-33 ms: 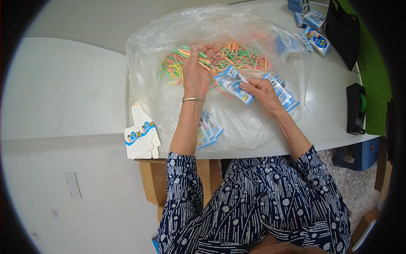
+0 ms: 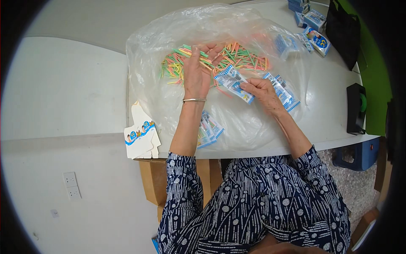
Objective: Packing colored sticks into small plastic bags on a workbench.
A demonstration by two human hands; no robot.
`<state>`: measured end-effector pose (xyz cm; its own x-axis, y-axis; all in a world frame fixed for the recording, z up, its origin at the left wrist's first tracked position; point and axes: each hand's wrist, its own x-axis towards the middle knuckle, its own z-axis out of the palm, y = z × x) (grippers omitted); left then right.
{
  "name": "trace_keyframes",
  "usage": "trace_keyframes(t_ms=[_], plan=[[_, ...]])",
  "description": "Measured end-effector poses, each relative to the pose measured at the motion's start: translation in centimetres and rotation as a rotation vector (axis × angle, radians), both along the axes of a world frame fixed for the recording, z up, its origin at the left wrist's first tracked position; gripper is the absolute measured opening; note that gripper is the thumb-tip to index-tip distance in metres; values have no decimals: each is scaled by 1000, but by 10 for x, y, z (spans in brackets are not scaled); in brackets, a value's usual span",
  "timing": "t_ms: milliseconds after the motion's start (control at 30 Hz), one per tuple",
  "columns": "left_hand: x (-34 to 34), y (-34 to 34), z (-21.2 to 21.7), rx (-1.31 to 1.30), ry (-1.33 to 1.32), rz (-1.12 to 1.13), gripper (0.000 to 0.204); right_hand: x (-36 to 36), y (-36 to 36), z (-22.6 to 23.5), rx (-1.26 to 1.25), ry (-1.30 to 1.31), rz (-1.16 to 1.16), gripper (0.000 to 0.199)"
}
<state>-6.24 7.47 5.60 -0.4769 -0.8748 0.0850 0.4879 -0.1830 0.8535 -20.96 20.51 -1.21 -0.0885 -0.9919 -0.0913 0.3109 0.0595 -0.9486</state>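
Observation:
My left hand (image 2: 197, 72) is palm up over a loose pile of thin pastel sticks (image 2: 245, 57) in pink, green, yellow and orange. Several of these sticks (image 2: 206, 62) lie across its palm, under curled fingers. Between thumb and fingers, my right hand (image 2: 263, 92) pinches a small clear packet (image 2: 234, 84) with blue-and-white striped ends. The packet is tilted, its upper end close to my left fingers; what it contains I cannot make out. Beside my right hand lie more striped packets (image 2: 282, 92). Packets with coloured sticks inside (image 2: 209, 130) rest to the right of my left forearm.
A large, crumpled clear plastic bag (image 2: 156, 84) spreads under the sticks on the white table (image 2: 325, 97). Flat white printed cartons (image 2: 143, 134) lie at the left edge. Filled boxes (image 2: 317, 41), a black bag (image 2: 343, 34) and a tape dispenser (image 2: 355, 108) stand right.

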Motion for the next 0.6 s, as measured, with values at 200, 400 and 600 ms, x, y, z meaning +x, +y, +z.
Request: trace_keyframes(t_ms=[200,400,600], plan=[[-4,26,14,-137,-96,-6,37,-2,2,0,-3,-83,65,21],[-9,52,17,-157,-250,49,50,-6,2,-2,-20,-112,108,22],[5,53,3,-279,-406,-58,47,-4,4,0,-15,-100,78,23]])
